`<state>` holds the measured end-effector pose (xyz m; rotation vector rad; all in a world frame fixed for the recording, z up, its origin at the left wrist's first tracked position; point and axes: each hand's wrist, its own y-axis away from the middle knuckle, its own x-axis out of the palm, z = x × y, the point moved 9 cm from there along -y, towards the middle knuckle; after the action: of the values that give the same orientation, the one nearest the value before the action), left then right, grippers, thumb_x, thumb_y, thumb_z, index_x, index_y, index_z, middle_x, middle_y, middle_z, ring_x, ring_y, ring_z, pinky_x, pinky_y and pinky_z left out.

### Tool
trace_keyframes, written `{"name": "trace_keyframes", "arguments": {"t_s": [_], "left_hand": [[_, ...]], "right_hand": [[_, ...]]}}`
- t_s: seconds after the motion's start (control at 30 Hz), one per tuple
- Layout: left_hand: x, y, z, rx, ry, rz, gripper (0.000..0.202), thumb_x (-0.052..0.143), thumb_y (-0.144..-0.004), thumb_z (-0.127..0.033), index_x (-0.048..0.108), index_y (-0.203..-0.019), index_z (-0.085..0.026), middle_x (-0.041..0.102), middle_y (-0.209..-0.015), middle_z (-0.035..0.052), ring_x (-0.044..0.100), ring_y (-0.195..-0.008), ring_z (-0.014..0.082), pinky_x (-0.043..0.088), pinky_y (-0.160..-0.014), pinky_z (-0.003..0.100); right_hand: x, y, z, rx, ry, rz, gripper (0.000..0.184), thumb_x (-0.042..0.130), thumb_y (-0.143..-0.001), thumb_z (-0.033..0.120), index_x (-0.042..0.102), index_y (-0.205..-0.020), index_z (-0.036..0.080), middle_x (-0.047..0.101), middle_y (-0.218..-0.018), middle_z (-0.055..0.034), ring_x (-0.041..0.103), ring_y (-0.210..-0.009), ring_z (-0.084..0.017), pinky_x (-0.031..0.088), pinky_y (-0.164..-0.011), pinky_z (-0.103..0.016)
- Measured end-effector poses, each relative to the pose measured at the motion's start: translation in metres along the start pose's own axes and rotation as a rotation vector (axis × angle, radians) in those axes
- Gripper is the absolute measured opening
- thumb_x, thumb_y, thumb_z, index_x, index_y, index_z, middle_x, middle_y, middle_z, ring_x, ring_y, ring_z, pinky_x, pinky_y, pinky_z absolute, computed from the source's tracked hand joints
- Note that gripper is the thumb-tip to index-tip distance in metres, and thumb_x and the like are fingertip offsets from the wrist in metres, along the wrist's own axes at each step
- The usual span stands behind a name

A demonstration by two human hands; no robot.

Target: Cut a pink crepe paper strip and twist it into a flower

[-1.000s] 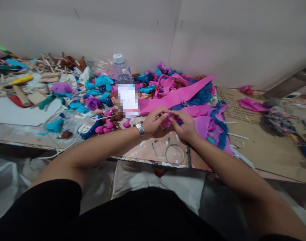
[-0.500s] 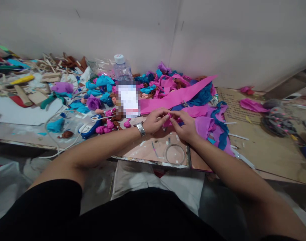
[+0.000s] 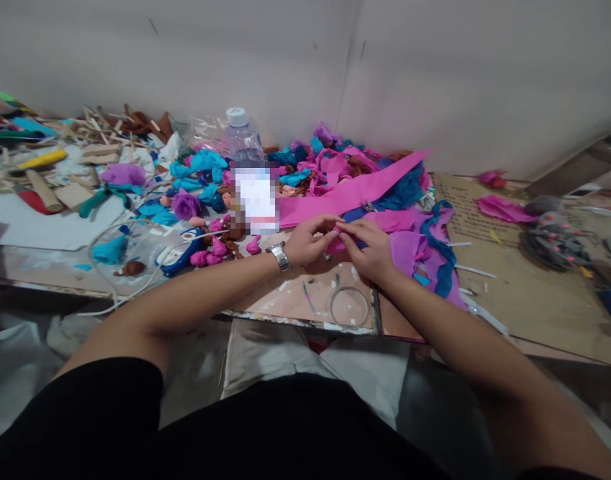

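My left hand (image 3: 309, 243), with a metal watch (image 3: 279, 256) on its wrist, pinches a small pink crepe paper piece (image 3: 337, 229) at the fingertips. My right hand (image 3: 369, 249) meets it from the other side, thumb and fingers closed on the same piece. Most of that piece is hidden by the fingers. Just behind the hands lies a long pink crepe paper strip (image 3: 330, 202). Purple crepe paper (image 3: 405, 250) is beside my right hand. Several crumpled pink paper buds (image 3: 216, 248) rest left of my left hand.
A clear bottle (image 3: 244, 141) stands behind a blurred-out bright screen (image 3: 255, 197). A white cable (image 3: 116, 283) loops near a blue-and-white device (image 3: 178, 255). A ring (image 3: 349, 288) lies at the table's front edge. Wooden pieces (image 3: 100, 155) are heaped far left; cardboard (image 3: 505, 287) lies right.
My fingers have shifted slightly around the pink piece, while both hands stay in nearly the same place. Part of another person has come into view at the left edge.
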<state>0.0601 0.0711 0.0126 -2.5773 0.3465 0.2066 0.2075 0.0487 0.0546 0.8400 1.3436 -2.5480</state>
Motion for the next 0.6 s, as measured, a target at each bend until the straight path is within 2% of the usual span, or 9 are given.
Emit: {"name": "trace_keyframes", "arguments": {"t_s": [0.13, 0.4, 0.6], "left_hand": [[0.0002, -0.0001, 0.0034, -0.012, 0.010, -0.013, 0.045, 0.066, -0.100, -0.054, 0.068, -0.127, -0.018, 0.076, -0.118, 0.0124, 0.074, -0.103, 0.0199, 0.060, -0.092, 0.035], [-0.0026, -0.0004, -0.0017, 0.023, -0.028, -0.034, 0.040, 0.068, -0.100, -0.052, 0.070, -0.121, -0.018, 0.076, -0.107, 0.0088, 0.071, -0.091, 0.0158, 0.057, -0.082, 0.029], [0.0003, 0.0007, 0.0009, 0.003, -0.012, -0.008, 0.042, 0.069, -0.099, -0.052, 0.069, -0.123, -0.018, 0.075, -0.104, 0.0079, 0.070, -0.088, 0.0151, 0.055, -0.077, 0.026]], "right_hand": [[-0.0014, -0.0006, -0.0004, 0.006, 0.012, -0.013, 0.024, 0.063, -0.105, 0.036, 0.080, -0.119, 0.029, 0.078, -0.100, -0.0056, 0.072, -0.091, -0.022, 0.058, -0.083, -0.041], [-0.0040, -0.0001, -0.0009, 0.050, 0.027, -0.018, 0.027, 0.064, -0.104, 0.040, 0.073, -0.126, 0.027, 0.077, -0.098, -0.0054, 0.071, -0.089, -0.024, 0.056, -0.083, -0.041], [-0.0024, 0.0009, -0.0022, 0.039, 0.029, -0.008, 0.025, 0.063, -0.105, 0.039, 0.073, -0.124, 0.028, 0.078, -0.101, -0.0052, 0.071, -0.092, -0.024, 0.057, -0.085, -0.041]]}}
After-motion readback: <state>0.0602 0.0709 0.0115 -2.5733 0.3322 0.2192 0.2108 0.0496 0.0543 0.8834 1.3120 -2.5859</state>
